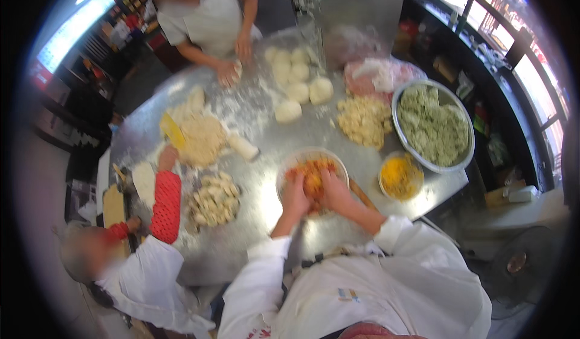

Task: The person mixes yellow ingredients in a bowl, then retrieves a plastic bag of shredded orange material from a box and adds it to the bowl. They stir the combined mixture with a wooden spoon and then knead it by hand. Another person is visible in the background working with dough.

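Note:
Both of my hands are inside a white bowl [280, 193] on the steel table [258, 248]. My left hand [297, 194] and my right hand [334, 189] press from either side on an orange-red crumbly food mixture [312, 178]. My fingertips sink into it, and part of the fingers is hidden. A brown wooden stick [362, 196], perhaps a rolling pin, lies just right of the bowl. Farther right stands a small bowl of yellow shredded food [401, 176].
A large metal basin [471, 146] of green mixture stands at the right, beside pale dough pieces [364, 120]. Dough balls [290, 67] lie at the back. One co-worker [204, 17] handles dough across the table; another [145, 266], red-sleeved, reaches toward a dough mass [201, 139] near a yellow scraper [172, 130].

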{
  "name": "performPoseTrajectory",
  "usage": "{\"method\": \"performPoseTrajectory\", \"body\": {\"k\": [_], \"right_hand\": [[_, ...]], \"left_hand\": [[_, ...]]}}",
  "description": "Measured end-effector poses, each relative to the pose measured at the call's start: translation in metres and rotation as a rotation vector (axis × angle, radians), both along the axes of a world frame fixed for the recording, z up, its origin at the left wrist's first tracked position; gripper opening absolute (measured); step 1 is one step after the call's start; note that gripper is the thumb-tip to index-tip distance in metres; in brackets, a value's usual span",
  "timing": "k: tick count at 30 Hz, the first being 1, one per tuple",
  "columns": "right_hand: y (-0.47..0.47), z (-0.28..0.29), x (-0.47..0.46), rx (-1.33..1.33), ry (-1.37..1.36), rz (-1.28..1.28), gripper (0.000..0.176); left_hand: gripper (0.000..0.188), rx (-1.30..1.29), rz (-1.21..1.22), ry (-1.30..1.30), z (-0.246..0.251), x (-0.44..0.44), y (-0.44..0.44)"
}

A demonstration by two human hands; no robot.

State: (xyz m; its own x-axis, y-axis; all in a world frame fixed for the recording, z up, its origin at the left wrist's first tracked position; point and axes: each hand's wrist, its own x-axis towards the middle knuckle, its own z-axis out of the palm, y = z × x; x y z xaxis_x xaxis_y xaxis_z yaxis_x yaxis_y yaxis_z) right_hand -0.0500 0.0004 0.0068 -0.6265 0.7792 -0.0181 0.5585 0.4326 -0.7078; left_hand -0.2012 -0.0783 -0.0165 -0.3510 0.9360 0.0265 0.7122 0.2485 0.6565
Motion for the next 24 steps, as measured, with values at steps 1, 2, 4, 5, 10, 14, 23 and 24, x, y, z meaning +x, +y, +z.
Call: {"method": "performPoseTrajectory", "body": {"k": [1,2,4,5,10,14,23,24], "right_hand": [[0.002,-0.003,0.000,-0.027,0.038,0.020,0.070],[0.004,-0.005,0.000,-0.083,0.003,0.025,0.075],[0.008,-0.006,0.004,-0.070,0.150,0.070,0.071],[0.010,-0.004,0.006,-0.069,0.213,0.096,0.069],[0.016,0.017,0.022,0.019,0.187,0.257,0.070],[0.029,0.029,0.029,-0.106,0.111,0.283,0.055],[0.051,0.032,0.027,0.278,0.072,0.284,0.068],[0.053,0.031,0.025,0.203,0.009,0.290,0.070]], "left_hand": [[0.070,-0.057,0.009,-0.076,0.000,-0.001,0.003],[0.071,-0.006,0.000,-0.095,0.002,-0.001,0.001],[0.078,0.001,0.041,-0.278,0.010,-0.003,-0.003],[0.082,0.001,0.065,-0.441,0.016,-0.004,-0.007],[0.082,-0.080,0.095,-0.393,0.051,0.008,-0.019],[0.075,-0.076,0.086,-0.482,0.071,0.009,-0.023],[0.057,0.025,0.085,0.039,0.057,-0.003,-0.015],[0.057,0.046,0.045,0.018,0.053,-0.007,-0.011]]}}
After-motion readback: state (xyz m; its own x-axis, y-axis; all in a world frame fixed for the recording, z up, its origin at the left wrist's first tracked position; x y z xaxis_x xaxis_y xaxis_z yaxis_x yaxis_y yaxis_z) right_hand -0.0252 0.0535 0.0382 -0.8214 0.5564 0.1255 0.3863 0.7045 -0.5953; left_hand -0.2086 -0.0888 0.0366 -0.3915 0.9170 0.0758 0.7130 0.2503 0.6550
